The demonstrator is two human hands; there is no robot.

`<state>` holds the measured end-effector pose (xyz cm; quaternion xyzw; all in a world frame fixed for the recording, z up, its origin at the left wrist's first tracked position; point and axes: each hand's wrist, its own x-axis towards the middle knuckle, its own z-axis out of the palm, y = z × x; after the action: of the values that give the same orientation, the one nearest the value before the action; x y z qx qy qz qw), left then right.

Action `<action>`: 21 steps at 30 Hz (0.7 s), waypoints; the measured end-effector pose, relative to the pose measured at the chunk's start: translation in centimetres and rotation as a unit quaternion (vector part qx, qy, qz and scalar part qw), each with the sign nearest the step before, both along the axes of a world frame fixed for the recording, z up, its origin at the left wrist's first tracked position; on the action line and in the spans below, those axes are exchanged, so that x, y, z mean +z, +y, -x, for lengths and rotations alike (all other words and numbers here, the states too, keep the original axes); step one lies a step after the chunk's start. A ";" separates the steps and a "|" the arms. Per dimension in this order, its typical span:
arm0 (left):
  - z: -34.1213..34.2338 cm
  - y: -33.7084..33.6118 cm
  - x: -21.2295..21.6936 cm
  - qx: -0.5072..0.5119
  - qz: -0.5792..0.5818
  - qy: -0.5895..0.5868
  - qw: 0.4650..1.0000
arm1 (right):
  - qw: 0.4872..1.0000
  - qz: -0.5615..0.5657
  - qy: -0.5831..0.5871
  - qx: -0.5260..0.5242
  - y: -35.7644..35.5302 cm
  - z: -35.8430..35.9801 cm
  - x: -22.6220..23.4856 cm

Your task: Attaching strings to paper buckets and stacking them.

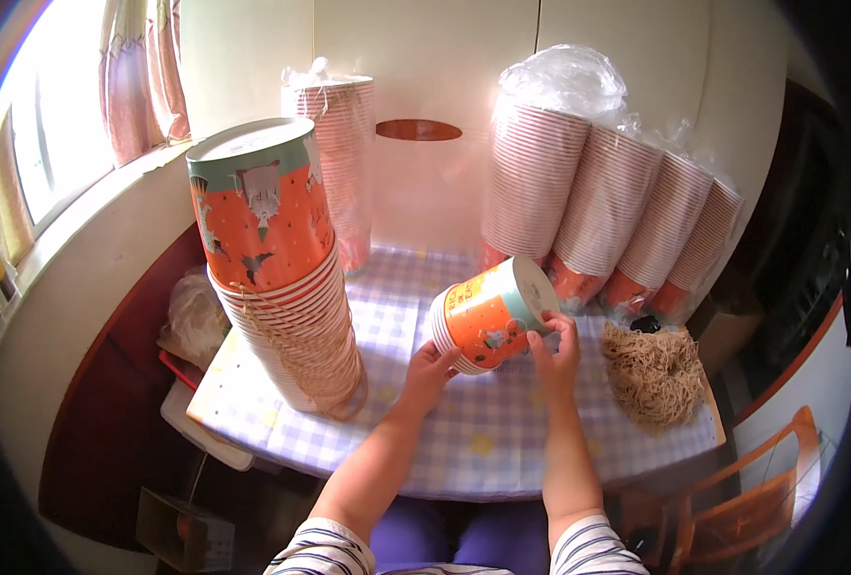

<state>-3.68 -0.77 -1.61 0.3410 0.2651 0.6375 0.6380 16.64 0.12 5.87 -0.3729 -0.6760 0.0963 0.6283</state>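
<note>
Above the middle of the table I hold a short stack of nested orange and green paper buckets (488, 311) tilted on its side, bases pointing up and to the right. My left hand (433, 369) grips the white rims at the lower left. My right hand (554, 350) closes on the green base end, thumb and fingers at its edge. To the left a tall upside-down stack of similar buckets (267, 225) leans, with beige strings (334, 369) hanging along its side. A heap of beige strings (653, 374) lies right of my right hand.
Several plastic-wrapped bucket stacks (536, 182) stand at the back right, and another wrapped stack (341, 163) at the back left. A checked cloth (416, 441) covers the table. A wooden chair (747, 494) is at the lower right; a cardboard box (186, 532) sits at the lower left.
</note>
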 end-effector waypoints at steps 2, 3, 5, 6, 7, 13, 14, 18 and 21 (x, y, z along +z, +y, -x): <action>0.0 -0.1 -0.2 -0.036 0.015 -0.002 0.999 | 1.000 -0.010 0.022 -0.010 -0.1 0.0 0.0; 0.0 0.1 -0.2 -0.038 0.015 0.001 0.999 | 0.999 -0.018 0.026 -0.022 -0.1 -0.1 0.0; -0.3 -0.1 -0.3 -0.035 0.013 0.019 0.999 | 0.999 -0.021 0.032 -0.035 -0.2 -0.4 -0.2; -0.3 -0.1 -0.4 -0.037 0.015 0.020 0.999 | 0.999 -0.024 0.023 -0.034 -0.3 -0.5 -0.2; -0.3 -0.1 -0.3 -0.030 0.012 0.036 0.999 | 0.999 -0.028 0.013 -0.031 -0.2 -0.7 -0.2; -0.5 0.1 -0.3 -0.031 0.007 0.052 0.998 | 0.997 -0.062 -0.008 -0.054 -1.5 -0.9 0.6; -0.4 0.2 -0.4 -0.027 0.008 0.047 0.998 | 0.997 -0.062 -0.008 -0.053 -1.7 -0.9 0.8; -0.1 0.3 -0.6 -0.041 -0.002 0.037 0.998 | 0.995 -0.062 0.045 -0.060 -1.6 -1.4 0.8; -0.1 0.0 -0.2 -0.036 0.015 0.041 0.998 | 0.980 -0.025 0.190 -0.056 -1.0 -2.8 0.1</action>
<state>-3.58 -0.73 -1.85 0.3660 0.2884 0.5958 0.6542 19.42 -0.90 5.94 -0.3694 -0.5242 0.1133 0.7589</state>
